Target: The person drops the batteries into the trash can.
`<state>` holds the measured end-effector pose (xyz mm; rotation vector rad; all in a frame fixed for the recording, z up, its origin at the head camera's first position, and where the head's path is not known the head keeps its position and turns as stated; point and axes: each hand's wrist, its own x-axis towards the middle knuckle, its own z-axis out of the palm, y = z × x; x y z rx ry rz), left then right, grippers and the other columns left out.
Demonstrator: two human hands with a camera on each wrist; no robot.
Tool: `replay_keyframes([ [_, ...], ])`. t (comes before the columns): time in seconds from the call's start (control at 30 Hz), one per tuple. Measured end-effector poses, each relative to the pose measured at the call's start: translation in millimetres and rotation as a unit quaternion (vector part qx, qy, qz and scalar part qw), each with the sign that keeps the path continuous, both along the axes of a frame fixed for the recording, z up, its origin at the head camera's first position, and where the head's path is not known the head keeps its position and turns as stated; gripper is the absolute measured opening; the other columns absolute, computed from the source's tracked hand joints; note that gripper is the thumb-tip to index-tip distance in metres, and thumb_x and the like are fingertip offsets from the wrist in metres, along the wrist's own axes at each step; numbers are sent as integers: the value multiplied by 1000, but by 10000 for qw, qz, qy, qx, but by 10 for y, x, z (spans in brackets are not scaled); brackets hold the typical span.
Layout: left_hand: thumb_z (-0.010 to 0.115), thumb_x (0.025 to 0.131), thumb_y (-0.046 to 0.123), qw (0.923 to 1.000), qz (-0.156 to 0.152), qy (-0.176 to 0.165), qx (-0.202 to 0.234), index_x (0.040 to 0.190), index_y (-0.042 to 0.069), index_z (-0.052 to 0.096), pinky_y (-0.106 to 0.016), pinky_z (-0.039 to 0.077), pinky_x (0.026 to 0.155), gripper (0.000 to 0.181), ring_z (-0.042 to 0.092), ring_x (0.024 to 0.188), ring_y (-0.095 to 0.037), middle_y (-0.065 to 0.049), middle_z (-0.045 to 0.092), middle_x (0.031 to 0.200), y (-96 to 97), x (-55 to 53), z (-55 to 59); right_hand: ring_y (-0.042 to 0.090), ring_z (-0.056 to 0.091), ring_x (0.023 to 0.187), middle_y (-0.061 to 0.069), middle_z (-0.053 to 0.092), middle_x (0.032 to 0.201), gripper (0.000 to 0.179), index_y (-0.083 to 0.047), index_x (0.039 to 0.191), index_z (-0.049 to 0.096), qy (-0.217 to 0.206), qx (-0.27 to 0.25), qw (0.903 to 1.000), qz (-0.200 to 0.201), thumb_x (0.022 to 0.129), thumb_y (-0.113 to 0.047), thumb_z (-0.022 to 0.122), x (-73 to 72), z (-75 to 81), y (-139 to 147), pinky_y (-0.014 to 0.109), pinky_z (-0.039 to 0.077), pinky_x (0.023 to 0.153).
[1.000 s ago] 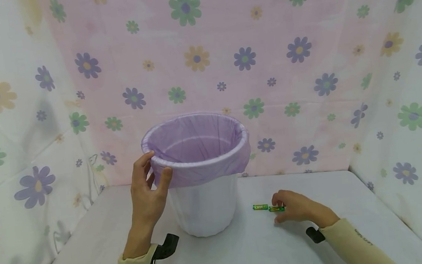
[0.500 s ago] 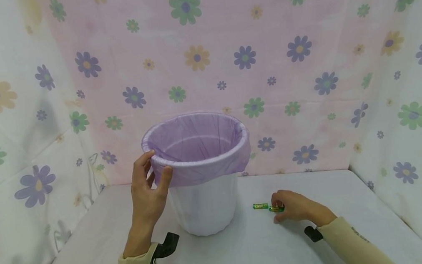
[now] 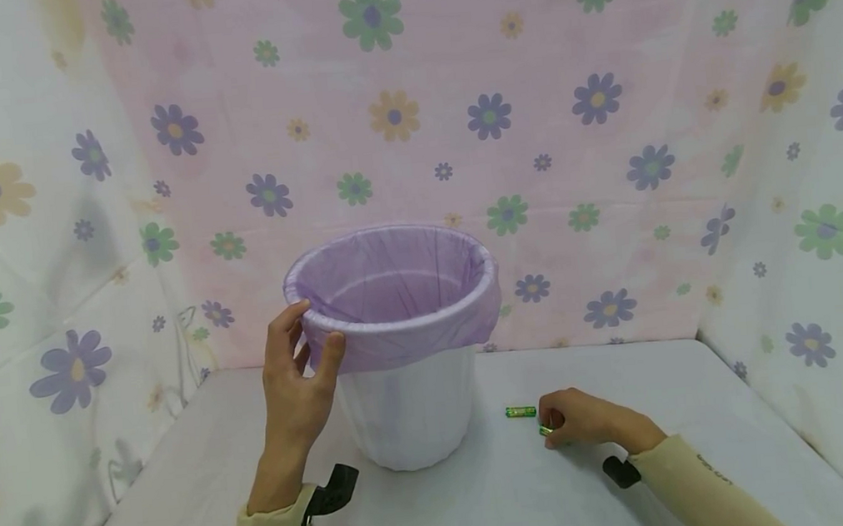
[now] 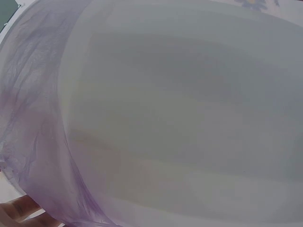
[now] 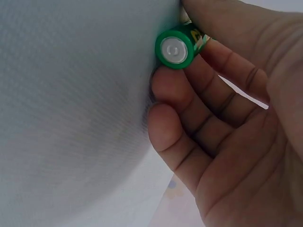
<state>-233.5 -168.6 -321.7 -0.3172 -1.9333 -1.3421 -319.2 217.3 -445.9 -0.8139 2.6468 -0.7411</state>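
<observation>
A white trash bin (image 3: pixel 412 414) stands left of the middle of the table, its rim lined with a translucent purple trash bag (image 3: pixel 406 346) folded over the outside. My left hand (image 3: pixel 294 399) holds the bin by its near left rim, with the thumb against the front of the bag. In the left wrist view, fingers (image 4: pixel 35 218) show at the bag's lower edge. Right of the bin, my right hand (image 3: pixel 584 417) pinches a green battery (image 5: pixel 175 49) low over the tabletop, one flat end facing the wrist camera. A second green battery (image 3: pixel 521 412) lies just left of that hand.
The table (image 3: pixel 674 391) has a white cloth on it. Flower-printed curtains (image 3: pixel 426 145) enclose it at the back and on both sides.
My right hand has closed on the nearer battery and drawn it slightly toward me, away from the other one. The left hand and the bin have stayed in place.
</observation>
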Motion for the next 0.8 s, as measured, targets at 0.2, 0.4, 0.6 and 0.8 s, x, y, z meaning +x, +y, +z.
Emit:
replay_keyframes([
  [0.2, 66, 89, 19, 10000, 4, 21, -16, 136, 18, 44, -56, 38, 102, 52, 39, 133, -31, -4, 41, 142, -8, -9, -8, 14, 49, 68, -3, 53, 75, 19, -17, 90, 61, 9, -9, 10000, -24, 80, -19, 77, 16, 1, -3, 27, 42, 58],
  [0.4, 66, 90, 19, 10000, 8, 48, -17, 136, 18, 44, -55, 39, 101, 51, 39, 133, -30, -4, 42, 141, -13, -18, -9, 11, 49, 67, -5, 53, 74, 18, -17, 89, 61, 141, -41, 9999, 34, 80, -19, 77, 25, 46, 0, 27, 42, 57],
  [0.6, 66, 90, 18, 10000, -11, 87, -16, 136, 18, 45, -56, 39, 101, 51, 40, 133, -30, -4, 42, 141, -15, -19, -5, 9, 48, 65, -6, 54, 73, 15, -17, 91, 61, 445, -102, 9987, 247, 84, -17, 74, 61, 223, -37, 26, 43, 57],
  [0.8, 66, 90, 18, 9999, -16, 115, -31, 136, 14, 44, -57, 39, 101, 51, 40, 133, -30, -4, 41, 142, -12, -23, 0, 10, 49, 65, -5, 54, 72, 17, -11, 96, 62, 567, -152, 9977, 340, 84, -16, 73, 113, 520, -77, 26, 45, 56],
])
